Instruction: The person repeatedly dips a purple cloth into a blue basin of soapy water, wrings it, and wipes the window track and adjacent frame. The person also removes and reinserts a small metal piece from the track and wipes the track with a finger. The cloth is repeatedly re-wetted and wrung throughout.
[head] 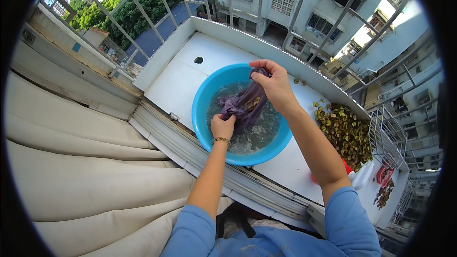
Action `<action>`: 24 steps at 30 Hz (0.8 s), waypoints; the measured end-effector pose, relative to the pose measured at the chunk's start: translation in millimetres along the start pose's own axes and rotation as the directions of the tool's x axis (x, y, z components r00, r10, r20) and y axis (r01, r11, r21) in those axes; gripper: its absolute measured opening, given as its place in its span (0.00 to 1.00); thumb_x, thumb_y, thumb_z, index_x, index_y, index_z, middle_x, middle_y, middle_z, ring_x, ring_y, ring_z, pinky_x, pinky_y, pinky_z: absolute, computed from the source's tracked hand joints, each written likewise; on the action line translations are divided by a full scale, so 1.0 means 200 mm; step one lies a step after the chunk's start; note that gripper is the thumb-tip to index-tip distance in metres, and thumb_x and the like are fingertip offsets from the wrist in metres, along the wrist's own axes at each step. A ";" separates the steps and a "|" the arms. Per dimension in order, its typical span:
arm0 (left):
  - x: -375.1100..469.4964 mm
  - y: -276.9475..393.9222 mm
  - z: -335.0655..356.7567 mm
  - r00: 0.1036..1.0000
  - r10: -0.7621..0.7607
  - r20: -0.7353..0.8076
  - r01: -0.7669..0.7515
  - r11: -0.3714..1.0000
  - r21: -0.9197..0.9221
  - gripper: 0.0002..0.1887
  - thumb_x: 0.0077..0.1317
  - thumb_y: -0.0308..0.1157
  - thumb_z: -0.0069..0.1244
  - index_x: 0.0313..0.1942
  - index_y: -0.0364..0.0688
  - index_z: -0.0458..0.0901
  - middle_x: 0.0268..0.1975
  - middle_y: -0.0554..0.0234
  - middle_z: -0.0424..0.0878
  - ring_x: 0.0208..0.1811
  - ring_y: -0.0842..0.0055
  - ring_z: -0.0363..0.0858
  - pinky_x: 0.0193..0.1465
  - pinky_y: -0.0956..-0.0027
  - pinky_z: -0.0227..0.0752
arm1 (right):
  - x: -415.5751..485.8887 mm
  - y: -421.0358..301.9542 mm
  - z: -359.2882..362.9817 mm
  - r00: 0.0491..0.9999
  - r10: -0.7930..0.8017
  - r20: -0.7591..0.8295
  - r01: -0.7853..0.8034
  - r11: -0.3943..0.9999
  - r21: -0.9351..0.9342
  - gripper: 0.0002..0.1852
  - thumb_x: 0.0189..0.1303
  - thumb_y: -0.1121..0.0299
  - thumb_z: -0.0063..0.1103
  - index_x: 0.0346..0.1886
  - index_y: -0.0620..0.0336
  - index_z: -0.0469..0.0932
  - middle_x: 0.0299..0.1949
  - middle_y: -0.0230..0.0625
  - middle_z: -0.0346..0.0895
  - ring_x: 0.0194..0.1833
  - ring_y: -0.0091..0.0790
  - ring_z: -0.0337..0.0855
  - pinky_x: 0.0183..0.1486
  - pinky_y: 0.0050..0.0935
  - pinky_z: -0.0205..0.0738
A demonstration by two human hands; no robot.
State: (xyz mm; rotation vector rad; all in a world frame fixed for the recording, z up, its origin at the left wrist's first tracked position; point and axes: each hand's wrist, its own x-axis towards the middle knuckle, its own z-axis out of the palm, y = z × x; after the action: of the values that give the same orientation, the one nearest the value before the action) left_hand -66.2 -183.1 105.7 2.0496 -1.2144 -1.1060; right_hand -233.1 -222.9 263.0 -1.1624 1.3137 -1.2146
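A blue plastic basin (200, 128) holding cloudy water stands on the white ledge in front of me. A wet, dark purple piece of thin cloth (246, 109) is stretched between my hands, its lower part at the water. My right hand (273, 84) pinches its upper end, raised above the basin's far right part. Lower and to the left, my left hand (223, 126) grips a bunched part of the cloth near the water; a beaded bracelet is on that wrist. A yellowish-brown patch shows among the cloth's folds; I cannot tell what it is.
Beige curtains (89, 182) hang at the left beside the sliding window track (278, 192). On the ledge's right lie a heap of yellow-green leaves or pods (342, 132), a white plastic bottle (362, 175), a wire rack (387, 135) and a red container (385, 175). Metal bars enclose the ledge.
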 end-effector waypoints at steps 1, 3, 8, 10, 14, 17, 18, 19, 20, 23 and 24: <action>0.00 -0.02 -0.02 0.999 -0.026 -0.029 0.024 0.998 -0.064 0.24 0.51 0.40 0.62 0.43 0.31 0.77 0.47 0.45 0.77 0.49 0.55 0.77 0.52 0.57 0.71 | -0.02 -0.13 0.00 0.999 -0.043 0.025 0.041 0.996 0.084 0.14 0.57 0.78 0.57 0.48 0.67 0.76 0.39 0.34 0.78 0.39 0.22 0.77 0.44 0.21 0.73; 0.00 -0.05 -0.04 0.998 -0.029 -0.047 0.027 0.998 -0.048 0.22 0.52 0.37 0.61 0.42 0.31 0.76 0.48 0.45 0.77 0.48 0.54 0.77 0.50 0.57 0.72 | -0.06 -0.36 0.00 0.969 -0.246 0.029 0.231 0.938 0.259 0.13 0.56 0.78 0.57 0.46 0.66 0.77 0.34 0.30 0.77 0.34 0.19 0.75 0.37 0.19 0.72; -0.05 -0.05 -0.05 0.992 0.088 -0.093 -0.081 0.994 0.078 0.20 0.54 0.32 0.58 0.42 0.29 0.74 0.54 0.38 0.71 0.53 0.51 0.72 0.54 0.57 0.69 | -0.06 -0.58 -0.03 0.966 -0.243 0.082 0.213 0.939 0.270 0.13 0.56 0.77 0.58 0.46 0.66 0.77 0.36 0.31 0.78 0.34 0.20 0.76 0.38 0.19 0.72; -0.08 -0.03 -0.04 0.963 0.220 -0.158 -0.184 0.959 0.213 0.22 0.55 0.31 0.58 0.46 0.28 0.73 0.60 0.34 0.65 0.59 0.49 0.67 0.59 0.56 0.66 | -0.04 -0.49 -0.03 0.951 -0.260 0.165 0.223 0.951 0.214 0.12 0.57 0.77 0.58 0.46 0.65 0.77 0.36 0.31 0.78 0.34 0.20 0.76 0.38 0.19 0.72; -0.18 -0.01 -0.01 0.952 0.292 -0.096 -0.227 0.878 0.422 0.36 0.55 0.36 0.59 0.63 0.39 0.65 0.73 0.43 0.45 0.73 0.47 0.41 0.72 0.49 0.44 | 0.04 -0.10 -0.01 0.990 -0.093 0.109 0.114 0.972 -0.207 0.10 0.57 0.77 0.57 0.42 0.65 0.78 0.35 0.34 0.79 0.35 0.23 0.77 0.42 0.23 0.72; -0.23 0.01 0.00 0.848 0.426 0.316 -0.530 0.655 0.538 0.33 0.60 0.42 0.56 0.65 0.48 0.65 0.73 0.48 0.46 0.74 0.50 0.39 0.72 0.44 0.40 | 0.02 0.23 -0.05 0.970 -0.169 0.172 0.225 0.379 -0.898 0.22 0.54 0.77 0.57 0.55 0.51 0.76 0.63 0.47 0.64 0.61 0.49 0.67 0.59 0.44 0.66; -0.23 0.02 0.01 0.859 0.249 0.447 -0.494 0.636 0.594 0.31 0.63 0.49 0.50 0.66 0.55 0.65 0.74 0.53 0.46 0.75 0.52 0.38 0.72 0.41 0.36 | 0.00 0.33 -0.04 0.966 -0.095 0.240 0.258 0.325 -0.910 0.25 0.55 0.76 0.57 0.58 0.47 0.74 0.66 0.46 0.59 0.64 0.53 0.61 0.61 0.49 0.63; -0.23 0.02 0.01 0.860 0.178 0.479 -0.478 0.608 0.634 0.31 0.63 0.50 0.50 0.66 0.55 0.65 0.74 0.52 0.46 0.75 0.52 0.38 0.72 0.41 0.36 | -0.01 0.42 -0.04 0.957 -0.002 0.290 0.281 0.263 -0.923 0.27 0.55 0.75 0.56 0.61 0.44 0.72 0.69 0.45 0.53 0.67 0.56 0.55 0.63 0.54 0.59; -0.24 0.03 0.02 0.855 0.147 0.498 -0.481 0.588 0.651 0.31 0.64 0.50 0.49 0.66 0.55 0.65 0.74 0.52 0.47 0.75 0.52 0.39 0.72 0.41 0.35 | -0.04 0.50 -0.02 0.939 0.067 0.338 0.318 0.205 -0.926 0.29 0.56 0.74 0.56 0.64 0.40 0.69 0.72 0.44 0.48 0.70 0.59 0.49 0.64 0.60 0.56; -0.23 0.06 0.02 0.846 0.030 0.532 -0.442 0.596 0.670 0.30 0.64 0.51 0.49 0.64 0.53 0.68 0.73 0.50 0.48 0.75 0.53 0.41 0.73 0.43 0.37 | -0.18 0.71 0.04 0.907 0.282 0.314 0.240 0.266 -0.933 0.35 0.57 0.66 0.57 0.69 0.33 0.59 0.74 0.42 0.44 0.73 0.58 0.41 0.66 0.64 0.50; -0.22 0.07 0.02 0.840 -0.018 0.542 -0.425 0.598 0.680 0.29 0.64 0.51 0.49 0.64 0.51 0.69 0.73 0.51 0.48 0.75 0.54 0.40 0.73 0.45 0.37 | -0.20 0.74 0.05 0.917 0.282 0.281 0.197 0.290 -0.937 0.33 0.57 0.65 0.57 0.68 0.35 0.62 0.73 0.42 0.47 0.72 0.58 0.45 0.65 0.64 0.52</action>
State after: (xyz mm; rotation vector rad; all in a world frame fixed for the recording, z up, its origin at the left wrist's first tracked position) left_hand -87.6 -150.5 132.2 2.1238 -2.5318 -1.1292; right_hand -224.5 -177.0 116.5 -2.0649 1.7530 0.1186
